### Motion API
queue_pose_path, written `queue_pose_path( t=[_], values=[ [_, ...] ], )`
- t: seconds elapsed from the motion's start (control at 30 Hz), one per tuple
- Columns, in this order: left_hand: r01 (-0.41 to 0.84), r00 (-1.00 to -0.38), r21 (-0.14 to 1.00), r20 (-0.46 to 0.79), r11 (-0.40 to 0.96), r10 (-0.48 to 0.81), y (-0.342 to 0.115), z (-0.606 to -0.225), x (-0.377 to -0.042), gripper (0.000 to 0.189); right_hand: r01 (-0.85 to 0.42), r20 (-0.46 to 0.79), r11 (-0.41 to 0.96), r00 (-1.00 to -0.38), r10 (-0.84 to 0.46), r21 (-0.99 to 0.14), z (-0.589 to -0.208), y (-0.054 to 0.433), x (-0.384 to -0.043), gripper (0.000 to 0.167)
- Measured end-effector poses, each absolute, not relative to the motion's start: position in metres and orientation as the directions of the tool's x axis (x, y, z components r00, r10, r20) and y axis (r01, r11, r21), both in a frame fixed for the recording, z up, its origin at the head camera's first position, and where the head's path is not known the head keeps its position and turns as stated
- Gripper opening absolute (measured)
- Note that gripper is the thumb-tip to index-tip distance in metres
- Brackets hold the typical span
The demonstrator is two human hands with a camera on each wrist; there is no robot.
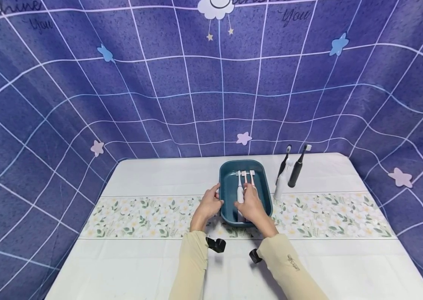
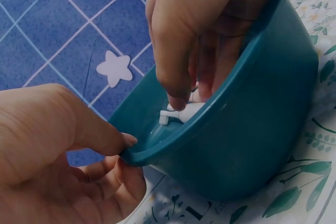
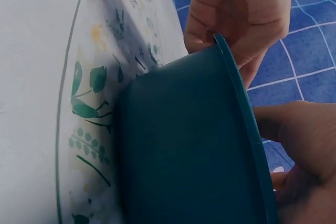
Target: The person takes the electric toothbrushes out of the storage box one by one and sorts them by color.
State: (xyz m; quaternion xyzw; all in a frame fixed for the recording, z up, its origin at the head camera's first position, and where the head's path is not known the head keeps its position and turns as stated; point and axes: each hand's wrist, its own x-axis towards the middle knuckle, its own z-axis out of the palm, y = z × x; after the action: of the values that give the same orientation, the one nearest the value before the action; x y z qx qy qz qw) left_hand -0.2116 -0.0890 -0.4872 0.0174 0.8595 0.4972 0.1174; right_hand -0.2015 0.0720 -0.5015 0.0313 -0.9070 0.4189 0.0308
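A dark teal plastic basin (image 1: 226, 166) stands on the table, three electric toothbrushes lying side by side in it. At its left side my left hand (image 1: 209, 205) pinches the rim between thumb and fingers, as the left wrist view shows plainly. Inside the basin, my right hand (image 1: 250, 204) reaches down over the brushes, its fingers around the handle of the pinkish middle toothbrush (image 1: 245, 176). To the left of that lies a white toothbrush (image 1: 240, 193); another pale toothbrush (image 1: 253, 176) is on the right. Parts of their handles are hidden under the hand.
Right of the basin stand a white electric toothbrush (image 1: 280, 185), a black toothbrush (image 1: 295, 171) and another dark toothbrush (image 1: 283, 162). A white tablecloth (image 1: 140, 266) with a floral band covers the table. Behind hangs a purple-blue gridded curtain (image 1: 204, 108).
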Motion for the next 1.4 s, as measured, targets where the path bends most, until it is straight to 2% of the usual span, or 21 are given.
queue_pose_path(
  t=[0.23, 0.47, 0.8, 1.07, 1.4],
  values=[
    [-0.075, -0.973, 0.852, -0.177, 0.519, 0.149, -0.089, -0.488, -0.212, 0.064, -0.028, -0.048, 0.704, -0.995, -0.088, -0.709, -0.494, 0.063, -0.207, 0.068],
    [-0.08, -0.972, 0.859, -0.179, 0.506, 0.15, -0.09, -0.488, -0.212, 0.064, -0.063, -0.082, 0.774, -0.986, -0.147, -0.629, -0.496, 0.05, -0.213, 0.071],
    [-0.086, -0.968, 0.859, -0.192, 0.504, 0.162, -0.089, -0.487, -0.212, 0.064, -0.008, -0.071, 0.698, -0.994, -0.085, -0.716, -0.508, 0.046, -0.224, 0.073],
    [-0.093, -0.967, 0.862, -0.198, 0.499, 0.162, -0.09, -0.489, -0.212, 0.066, 0.022, -0.09, 0.643, -0.993, -0.072, -0.765, -0.513, 0.044, -0.224, 0.06],
    [-0.106, -0.966, 0.866, -0.207, 0.489, 0.156, -0.09, -0.486, -0.211, 0.066, -0.039, -0.031, 0.612, -0.994, -0.104, -0.79, -0.506, 0.047, -0.224, 0.044]
  ],
)
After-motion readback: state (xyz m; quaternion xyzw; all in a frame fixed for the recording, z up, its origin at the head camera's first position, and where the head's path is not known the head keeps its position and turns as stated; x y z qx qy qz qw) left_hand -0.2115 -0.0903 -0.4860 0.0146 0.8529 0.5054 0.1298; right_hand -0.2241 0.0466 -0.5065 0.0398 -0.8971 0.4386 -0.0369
